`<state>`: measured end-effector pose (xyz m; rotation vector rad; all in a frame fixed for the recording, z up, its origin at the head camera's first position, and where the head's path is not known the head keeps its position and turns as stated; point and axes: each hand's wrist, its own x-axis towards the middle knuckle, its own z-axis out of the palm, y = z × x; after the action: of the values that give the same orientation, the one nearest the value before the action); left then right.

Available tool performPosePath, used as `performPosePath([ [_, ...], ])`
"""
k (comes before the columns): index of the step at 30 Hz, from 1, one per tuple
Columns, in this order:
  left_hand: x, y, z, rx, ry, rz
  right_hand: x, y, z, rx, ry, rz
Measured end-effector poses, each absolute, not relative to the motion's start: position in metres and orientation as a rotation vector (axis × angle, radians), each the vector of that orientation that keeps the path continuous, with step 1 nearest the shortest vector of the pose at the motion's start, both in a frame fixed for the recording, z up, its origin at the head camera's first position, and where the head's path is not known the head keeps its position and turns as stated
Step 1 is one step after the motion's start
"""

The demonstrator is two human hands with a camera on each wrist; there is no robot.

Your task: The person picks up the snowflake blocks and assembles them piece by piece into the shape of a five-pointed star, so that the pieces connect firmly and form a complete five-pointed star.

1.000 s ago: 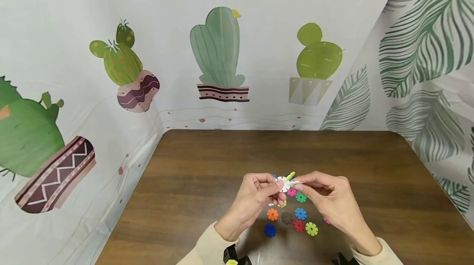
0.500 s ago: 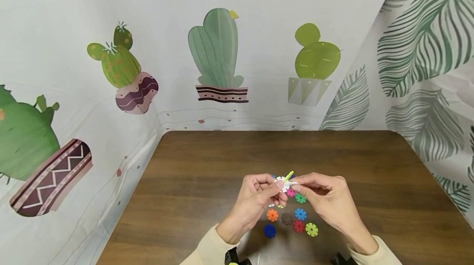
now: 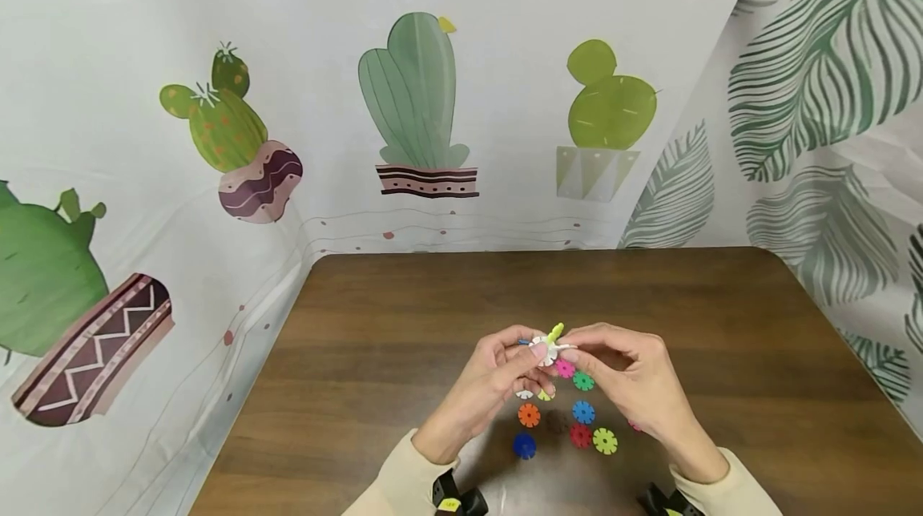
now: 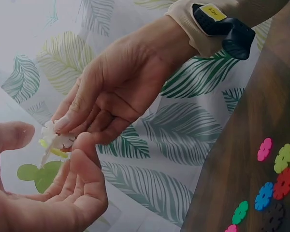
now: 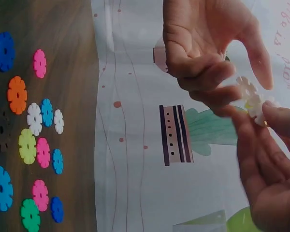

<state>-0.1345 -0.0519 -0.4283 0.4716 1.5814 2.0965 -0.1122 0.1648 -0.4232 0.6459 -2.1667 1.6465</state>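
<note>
My left hand (image 3: pixel 479 388) pinches a white notched plastic disc (image 3: pixel 547 355) above the table, with the thumb lying over its face. A yellow-green disc (image 3: pixel 555 332) is joined to it and stands out edge-on toward the back. My right hand (image 3: pixel 642 378) pinches a second white disc (image 3: pixel 568 347) between thumb and forefinger, right at the first disc's edge. In the right wrist view the white disc (image 5: pixel 255 112) is between the right thumb and fingers, and another white disc (image 5: pixel 246 87) is beside the left thumb. Fingers hide part of the joint.
Several loose notched discs lie on the brown table (image 3: pixel 375 340) below the hands: orange (image 3: pixel 529 415), dark blue (image 3: pixel 525 445), red (image 3: pixel 580 435), light blue (image 3: pixel 583 412), yellow-green (image 3: pixel 605 441) and green (image 3: pixel 583 380). A cactus-print cloth (image 3: pixel 505 99) hangs behind the table.
Both hands have risen slightly with the joined discs. The yellow-green disc has turned a little more upright, and the head view has shifted slightly.
</note>
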Motion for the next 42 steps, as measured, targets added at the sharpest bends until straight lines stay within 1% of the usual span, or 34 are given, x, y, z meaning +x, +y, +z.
performPosePath([
  [6,-0.134,-0.048,-0.431,0.473,1.597,2.093,-0.114,0.165,-0.429,0.721,-2.188,1.547],
  [13,-0.134,-0.047,-0.433,0.453,1.642,2.107,-0.109,0.174,-0.431,0.582,-2.306,1.538],
  [18,-0.136,-0.051,-0.432,0.465,1.64,2.118,-0.108,0.19,-0.437,0.445,-2.43,1.411],
  [25,-0.139,-0.055,-0.428,0.466,1.603,2.121,-0.108,0.229,-0.465,0.331,-2.804,1.068],
  [29,-0.141,-0.056,-0.425,0.455,1.616,2.107,-0.109,0.243,-0.485,0.266,-3.039,0.985],
  [34,-0.142,-0.056,-0.424,0.448,1.594,2.139,-0.113,0.247,-0.502,0.218,-3.129,0.944],
  [42,-0.139,-0.058,-0.427,0.464,1.575,2.171,-0.109,0.244,-0.515,0.219,-3.133,0.825],
])
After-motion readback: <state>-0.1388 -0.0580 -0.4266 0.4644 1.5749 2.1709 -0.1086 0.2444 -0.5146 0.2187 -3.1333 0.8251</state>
